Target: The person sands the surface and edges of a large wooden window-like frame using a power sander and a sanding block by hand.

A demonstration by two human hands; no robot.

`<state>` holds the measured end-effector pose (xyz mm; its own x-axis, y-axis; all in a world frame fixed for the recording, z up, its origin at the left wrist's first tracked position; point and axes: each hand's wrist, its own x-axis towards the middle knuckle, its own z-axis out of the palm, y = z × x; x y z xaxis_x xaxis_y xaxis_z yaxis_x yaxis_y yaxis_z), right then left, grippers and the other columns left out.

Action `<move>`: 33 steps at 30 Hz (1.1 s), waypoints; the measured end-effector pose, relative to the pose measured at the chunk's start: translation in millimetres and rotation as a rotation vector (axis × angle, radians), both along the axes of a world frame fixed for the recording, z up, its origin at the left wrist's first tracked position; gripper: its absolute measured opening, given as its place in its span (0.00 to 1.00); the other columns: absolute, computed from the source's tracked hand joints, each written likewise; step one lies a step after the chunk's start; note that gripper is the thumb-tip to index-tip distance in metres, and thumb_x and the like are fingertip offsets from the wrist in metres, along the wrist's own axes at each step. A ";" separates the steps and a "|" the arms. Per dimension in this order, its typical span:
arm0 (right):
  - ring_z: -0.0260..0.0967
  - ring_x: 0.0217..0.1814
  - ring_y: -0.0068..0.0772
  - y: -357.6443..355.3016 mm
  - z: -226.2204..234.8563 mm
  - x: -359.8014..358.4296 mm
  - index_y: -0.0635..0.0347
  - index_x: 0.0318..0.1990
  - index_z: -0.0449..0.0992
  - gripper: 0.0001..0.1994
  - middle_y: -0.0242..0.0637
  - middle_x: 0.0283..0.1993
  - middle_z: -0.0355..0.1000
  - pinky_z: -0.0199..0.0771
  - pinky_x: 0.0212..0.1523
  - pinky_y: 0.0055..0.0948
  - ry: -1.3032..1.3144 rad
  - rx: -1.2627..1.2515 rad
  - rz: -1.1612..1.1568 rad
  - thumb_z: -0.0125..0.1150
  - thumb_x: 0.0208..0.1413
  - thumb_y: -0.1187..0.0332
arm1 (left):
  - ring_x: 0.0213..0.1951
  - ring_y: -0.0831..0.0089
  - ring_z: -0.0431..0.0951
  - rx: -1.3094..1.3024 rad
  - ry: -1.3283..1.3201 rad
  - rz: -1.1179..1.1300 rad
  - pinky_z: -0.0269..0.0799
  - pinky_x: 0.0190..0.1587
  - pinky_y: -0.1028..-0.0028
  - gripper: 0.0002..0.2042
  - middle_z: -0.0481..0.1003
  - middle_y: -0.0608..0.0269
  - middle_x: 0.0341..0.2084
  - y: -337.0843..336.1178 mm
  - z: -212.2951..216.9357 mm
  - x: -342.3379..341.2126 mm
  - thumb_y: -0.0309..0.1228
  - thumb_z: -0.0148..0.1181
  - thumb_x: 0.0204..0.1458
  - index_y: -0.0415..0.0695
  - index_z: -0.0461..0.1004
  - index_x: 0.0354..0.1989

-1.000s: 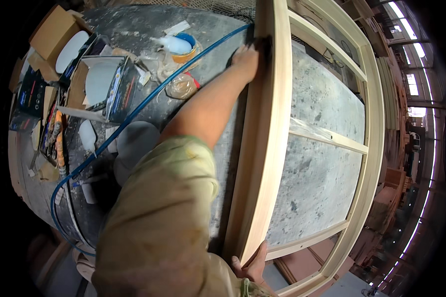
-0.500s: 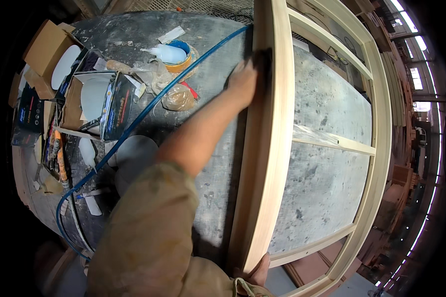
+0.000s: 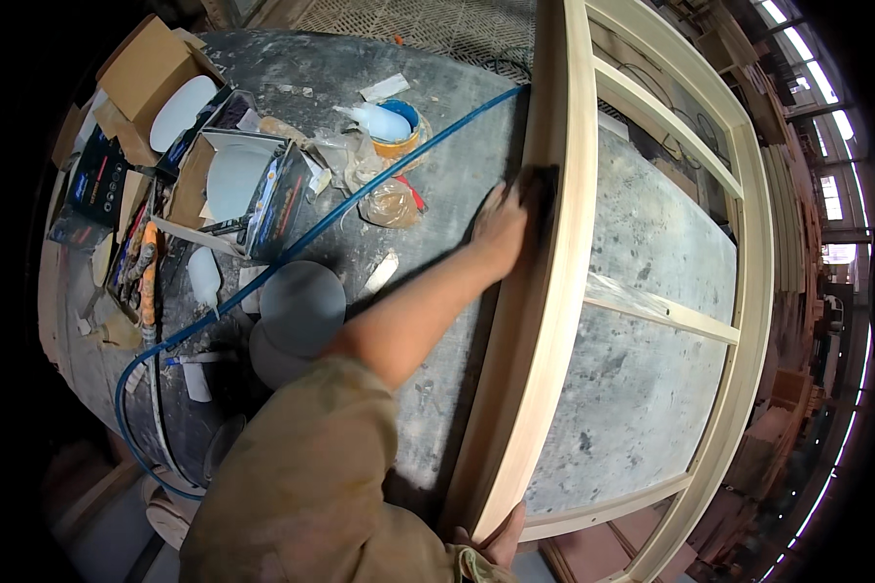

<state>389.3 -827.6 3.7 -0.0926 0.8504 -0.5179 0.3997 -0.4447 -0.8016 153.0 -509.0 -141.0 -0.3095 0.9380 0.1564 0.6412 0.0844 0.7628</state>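
A pale wooden frame [image 3: 554,291] with several crossbars runs lengthwise beside me, raised on its edge at the near side. My left hand [image 3: 504,231] reaches out along its left side, pressing a dark, flat pad [image 3: 546,191] against the wood. The pad is mostly shadowed and its exact kind is unclear. At the frame's near end, my right hand [image 3: 501,537] is closed around the rail at the lower edge. Part of that hand is hidden by the wood and sleeve.
A blue hose [image 3: 311,233] crosses the grey, stained table [image 3: 418,408]. To the left are opened cardboard boxes [image 3: 146,63] with round discs, loose grey discs [image 3: 303,306], a squeeze bottle [image 3: 379,123] in an orange-and-blue tub [image 3: 399,148], and a plastic bag [image 3: 389,204].
My left hand has slid nearer to me along the frame's side with the dark pad. My right hand keeps its hold at the near end. The whole view has shifted slightly.
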 end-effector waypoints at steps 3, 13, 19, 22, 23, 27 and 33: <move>0.59 0.56 0.44 -6.9 -17.9 14.7 0.67 0.63 0.46 0.42 0.49 0.54 0.59 0.60 0.57 0.39 -0.133 0.035 0.147 0.68 0.43 0.70 | 0.62 0.51 0.58 -0.070 -0.555 0.161 0.56 0.64 0.63 0.21 0.60 0.46 0.59 38.4 0.8 -16.8 0.32 0.37 0.60 0.44 0.58 0.62; 0.52 0.61 0.58 1.1 -11.0 12.8 0.83 0.63 0.42 0.43 0.64 0.57 0.54 0.48 0.64 0.44 -0.175 0.436 0.316 0.63 0.49 0.65 | 0.48 0.54 0.65 0.007 0.081 -0.088 0.58 0.55 0.57 0.20 0.61 0.50 0.58 -220.5 26.2 77.4 0.24 0.48 0.49 0.34 0.67 0.53; 0.44 0.68 0.62 0.6 -10.5 16.2 0.84 0.63 0.41 0.43 0.68 0.65 0.46 0.42 0.68 0.45 -0.379 0.459 0.436 0.62 0.49 0.65 | 0.63 0.53 0.56 0.154 0.392 -0.004 0.44 0.64 0.51 0.21 0.63 0.48 0.58 -195.3 49.9 14.8 0.26 0.52 0.46 0.31 0.69 0.50; 0.47 0.66 0.62 -2.2 -12.5 17.7 0.83 0.63 0.42 0.43 0.67 0.63 0.49 0.44 0.67 0.44 -0.294 0.456 0.371 0.62 0.49 0.67 | 0.65 0.52 0.52 -0.124 0.408 -0.368 0.36 0.68 0.52 0.18 0.62 0.40 0.58 -168.6 33.8 46.5 0.27 0.50 0.45 0.29 0.74 0.44; 0.50 0.63 0.59 -5.4 -17.7 24.6 0.83 0.63 0.41 0.43 0.65 0.61 0.51 0.45 0.66 0.44 -0.389 0.548 0.456 0.63 0.49 0.66 | 0.65 0.52 0.53 -0.003 0.304 -0.305 0.35 0.68 0.53 0.19 0.62 0.36 0.57 -149.0 11.6 46.4 0.28 0.49 0.46 0.28 0.74 0.44; 0.51 0.62 0.51 -5.9 -9.5 15.9 0.80 0.63 0.42 0.43 0.57 0.58 0.52 0.48 0.64 0.40 -0.207 0.325 0.266 0.63 0.47 0.66 | 0.67 0.55 0.47 -0.315 0.637 -0.279 0.32 0.68 0.50 0.22 0.62 0.48 0.60 -50.6 44.6 14.7 0.32 0.54 0.45 0.35 0.74 0.49; 0.55 0.58 0.48 -4.9 -7.5 12.7 0.78 0.61 0.46 0.43 0.56 0.55 0.55 0.52 0.62 0.38 -0.290 0.274 0.276 0.66 0.43 0.65 | 0.67 0.64 0.50 -0.385 0.637 -0.200 0.39 0.67 0.53 0.21 0.65 0.57 0.58 60.1 34.7 -32.8 0.30 0.61 0.45 0.41 0.74 0.51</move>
